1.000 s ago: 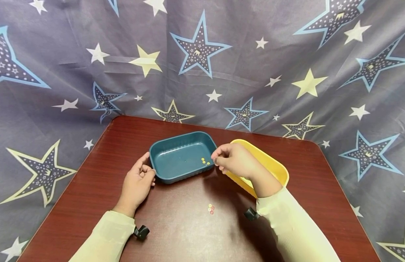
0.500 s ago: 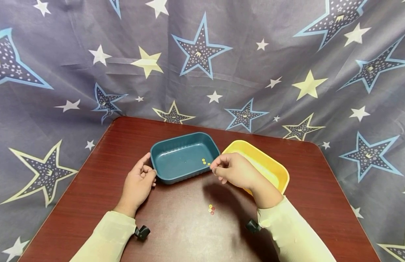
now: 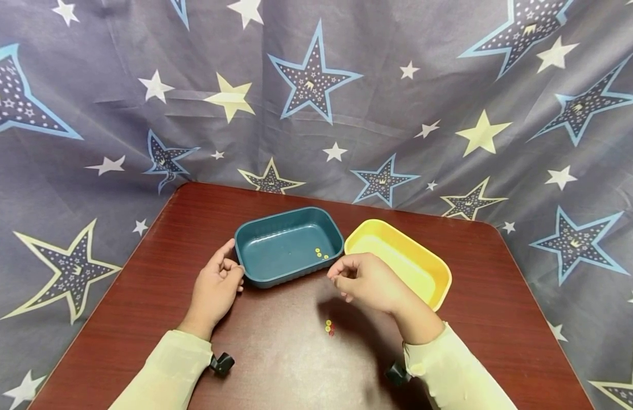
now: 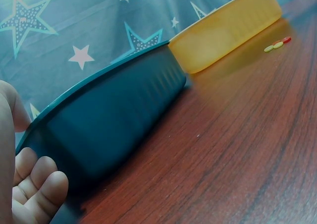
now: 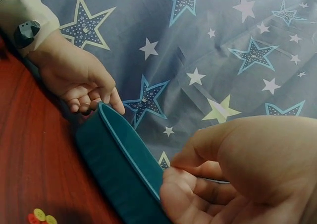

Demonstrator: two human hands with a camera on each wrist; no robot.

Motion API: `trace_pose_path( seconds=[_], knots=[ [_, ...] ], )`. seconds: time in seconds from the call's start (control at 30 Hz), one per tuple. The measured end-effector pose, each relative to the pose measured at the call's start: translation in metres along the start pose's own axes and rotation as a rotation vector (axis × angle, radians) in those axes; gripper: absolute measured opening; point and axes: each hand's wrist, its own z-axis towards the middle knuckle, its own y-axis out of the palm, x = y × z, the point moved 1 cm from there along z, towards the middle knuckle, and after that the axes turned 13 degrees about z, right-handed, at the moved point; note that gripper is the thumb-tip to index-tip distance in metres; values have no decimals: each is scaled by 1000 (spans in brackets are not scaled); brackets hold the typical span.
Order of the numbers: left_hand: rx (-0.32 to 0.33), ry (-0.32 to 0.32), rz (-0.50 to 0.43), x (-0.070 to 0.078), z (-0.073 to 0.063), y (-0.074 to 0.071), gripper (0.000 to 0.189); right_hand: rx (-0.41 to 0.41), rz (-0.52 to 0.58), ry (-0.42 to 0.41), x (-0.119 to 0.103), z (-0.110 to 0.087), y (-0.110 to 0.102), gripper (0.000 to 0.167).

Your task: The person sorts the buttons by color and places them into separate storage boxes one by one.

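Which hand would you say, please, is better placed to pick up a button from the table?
Probably the right hand: it hangs nearer the loose buttons, while the left hand grips the left end of the teal tray. Whether the right hand pinches anything is unclear.

I can read no words, brands or numbers from where I work: I make out none on the teal tray (image 3: 275, 250), the yellow tray (image 3: 439, 270) or the little round pieces (image 3: 328, 323) on the table before me, which are too small to show any lettering. Any mark on the black device (image 5: 26, 34) at my left cuff escapes me too. The printed signs I do see are on the grey cloth (image 3: 388, 91): stars, with a small crown inside outlined ones like the blue-edged star (image 3: 313, 68) and the yellow-edged star (image 3: 70, 270).
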Motion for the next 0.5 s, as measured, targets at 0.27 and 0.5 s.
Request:
trace_pose_path(
  seconds=[0.27, 0.5],
  knots=[
    [0, 5, -3, -1, 0, 0, 61, -10, 10, 13, 12, -10, 7, 6],
    [-3, -7, -1, 0, -1, -1, 61, -6, 6, 49, 25, -17, 11, 6]
  ],
)
